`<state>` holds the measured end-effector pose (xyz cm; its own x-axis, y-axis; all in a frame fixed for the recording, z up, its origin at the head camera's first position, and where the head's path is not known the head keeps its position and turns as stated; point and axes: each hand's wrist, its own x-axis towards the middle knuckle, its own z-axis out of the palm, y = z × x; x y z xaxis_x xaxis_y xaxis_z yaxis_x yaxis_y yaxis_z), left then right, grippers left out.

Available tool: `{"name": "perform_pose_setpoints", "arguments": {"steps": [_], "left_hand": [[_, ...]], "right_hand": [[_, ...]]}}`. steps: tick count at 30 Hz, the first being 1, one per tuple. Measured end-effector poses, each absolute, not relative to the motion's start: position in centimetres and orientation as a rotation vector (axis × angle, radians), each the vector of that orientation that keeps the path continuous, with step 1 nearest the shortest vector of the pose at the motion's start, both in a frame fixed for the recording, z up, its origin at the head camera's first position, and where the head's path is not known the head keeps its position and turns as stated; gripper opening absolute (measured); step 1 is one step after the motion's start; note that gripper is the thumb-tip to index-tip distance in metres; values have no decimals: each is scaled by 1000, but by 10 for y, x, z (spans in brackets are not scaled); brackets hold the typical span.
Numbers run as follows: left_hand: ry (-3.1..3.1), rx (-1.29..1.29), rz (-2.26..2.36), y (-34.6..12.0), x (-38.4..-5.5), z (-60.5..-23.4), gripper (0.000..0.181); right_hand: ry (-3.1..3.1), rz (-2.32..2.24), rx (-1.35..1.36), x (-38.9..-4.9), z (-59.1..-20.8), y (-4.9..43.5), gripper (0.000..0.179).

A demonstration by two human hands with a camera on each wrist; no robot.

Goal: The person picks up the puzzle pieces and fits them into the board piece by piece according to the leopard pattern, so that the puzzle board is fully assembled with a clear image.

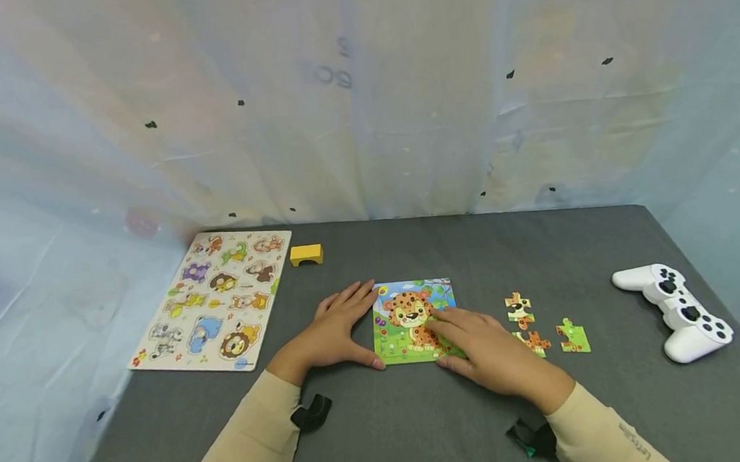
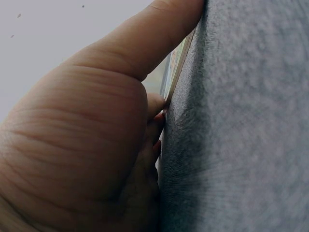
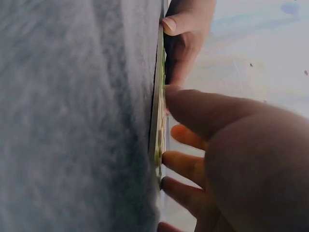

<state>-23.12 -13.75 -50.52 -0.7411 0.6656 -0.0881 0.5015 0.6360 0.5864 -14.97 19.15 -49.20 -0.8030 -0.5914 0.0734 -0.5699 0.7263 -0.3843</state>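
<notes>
A square leopard jigsaw puzzle (image 1: 410, 322) lies flat on the dark grey table in the head view. My left hand (image 1: 341, 327) rests along its left edge, fingers spread and thumb at the lower left corner. On the right side, my right hand (image 1: 484, 349) lies over the puzzle, its fingertips touching the surface and covering the lower right part. The right wrist view shows the puzzle edge-on (image 3: 158, 106), with the right fingertips (image 3: 171, 158) against its face. Close to the right hand are several loose jigsaw pieces (image 1: 573, 336).
At the back left lies a white animal peg board (image 1: 219, 301), with a yellow arch block (image 1: 306, 254) beside its upper right corner. A white game controller (image 1: 676, 312) sits near the table's right edge. Pale sheeting (image 1: 426, 110) hangs behind the table (image 1: 386, 433).
</notes>
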Motion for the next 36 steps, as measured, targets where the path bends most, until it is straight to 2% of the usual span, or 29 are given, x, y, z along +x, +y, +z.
{"name": "perform_pose_setpoints", "arguments": {"steps": [9,19,36], "left_hand": [[2565,950,791,-137,-230,-505,133],[2565,940,791,-137,-230,-504,132],[2576,941,778,-138,-231,-506,133]], "right_hand": [[2805,-922,-911,-153,-495,206,58],[2670,-1371,-695,-146,-486,233,59],[2399,-1930,-715,-127,-488,321,50]]}}
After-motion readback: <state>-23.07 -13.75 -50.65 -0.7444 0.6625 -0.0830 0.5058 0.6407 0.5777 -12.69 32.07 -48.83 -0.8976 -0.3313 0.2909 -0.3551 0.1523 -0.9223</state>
